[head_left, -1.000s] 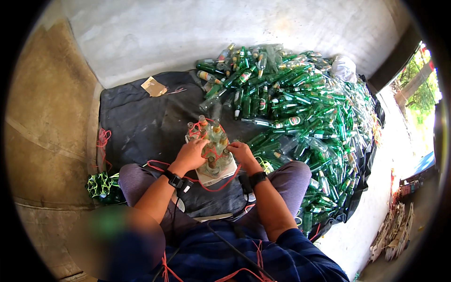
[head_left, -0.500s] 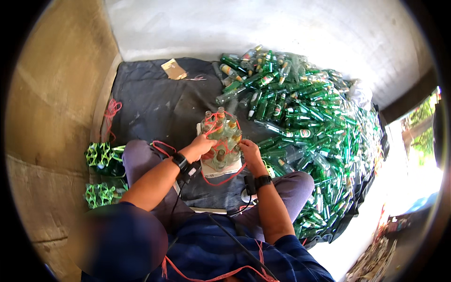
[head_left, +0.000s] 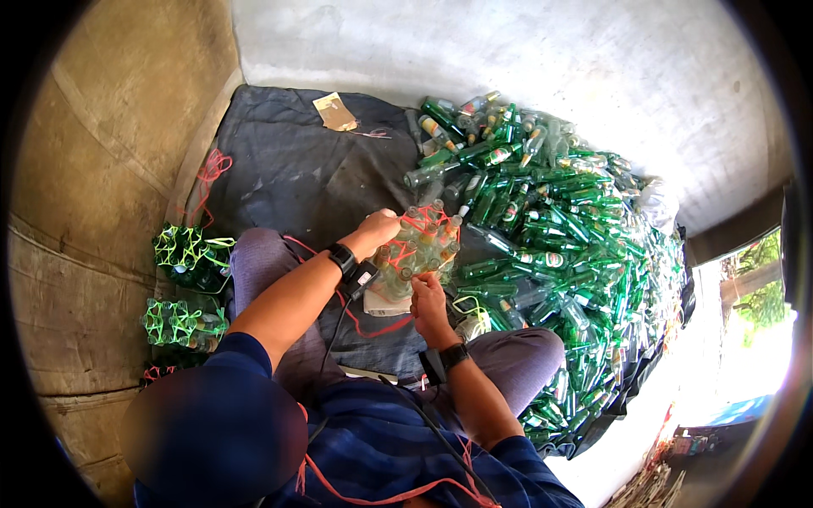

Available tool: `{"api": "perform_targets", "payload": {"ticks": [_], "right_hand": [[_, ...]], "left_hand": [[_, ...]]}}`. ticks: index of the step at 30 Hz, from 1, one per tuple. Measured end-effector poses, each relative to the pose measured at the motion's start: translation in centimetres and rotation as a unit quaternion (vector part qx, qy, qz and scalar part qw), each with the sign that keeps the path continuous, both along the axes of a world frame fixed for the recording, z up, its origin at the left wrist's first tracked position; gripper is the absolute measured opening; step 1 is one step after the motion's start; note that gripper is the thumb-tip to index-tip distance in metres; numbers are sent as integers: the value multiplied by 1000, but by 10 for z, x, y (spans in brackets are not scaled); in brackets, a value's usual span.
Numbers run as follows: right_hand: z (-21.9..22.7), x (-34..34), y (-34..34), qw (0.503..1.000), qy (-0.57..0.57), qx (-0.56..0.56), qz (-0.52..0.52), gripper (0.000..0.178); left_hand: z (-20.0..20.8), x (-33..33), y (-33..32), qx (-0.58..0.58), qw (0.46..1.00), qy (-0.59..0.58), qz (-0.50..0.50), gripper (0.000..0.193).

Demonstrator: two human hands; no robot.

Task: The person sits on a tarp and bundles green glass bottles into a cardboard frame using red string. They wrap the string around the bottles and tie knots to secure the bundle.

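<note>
A bundle of clear glass bottles (head_left: 421, 254) stands in front of me, with red string (head_left: 403, 253) laced around the necks. Beneath it is a pale flat block (head_left: 385, 303). My left hand (head_left: 373, 232) is closed at the bundle's far left side, on the string by the necks. At the near right side my right hand (head_left: 430, 306) is pinched closed beside a bottle, with string trailing below it. The fingertips of both hands are partly hidden.
A large heap of mostly green bottles (head_left: 550, 237) fills the right side. Bottle bundles tied in light green string (head_left: 182, 322) stand at my left. A torn piece of cardboard (head_left: 335, 112) lies on the dark sheet (head_left: 288, 161), with loose red string (head_left: 212, 169) near the left wall.
My left hand has moved up toward the far side of the bundle. My right hand has drawn down and nearer to me. The bundle leans differently, and the whole view has shifted.
</note>
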State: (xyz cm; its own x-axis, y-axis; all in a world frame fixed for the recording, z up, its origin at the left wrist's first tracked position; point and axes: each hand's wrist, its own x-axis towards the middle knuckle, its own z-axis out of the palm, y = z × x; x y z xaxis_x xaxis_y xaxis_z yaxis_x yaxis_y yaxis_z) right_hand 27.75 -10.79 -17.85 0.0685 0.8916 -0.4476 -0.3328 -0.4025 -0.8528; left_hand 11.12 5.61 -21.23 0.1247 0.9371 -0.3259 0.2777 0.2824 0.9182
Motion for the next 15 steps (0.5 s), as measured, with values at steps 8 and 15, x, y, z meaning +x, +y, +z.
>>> {"api": "perform_targets", "payload": {"ticks": [8, 15], "right_hand": [[-22, 10, 5, 997, -69, 21, 35, 11], [-38, 17, 14, 979, -174, 81, 66, 13]], "left_hand": [[89, -16, -22, 176, 927, 330, -3, 36], [92, 24, -86, 382, 878, 230, -173, 14]]}}
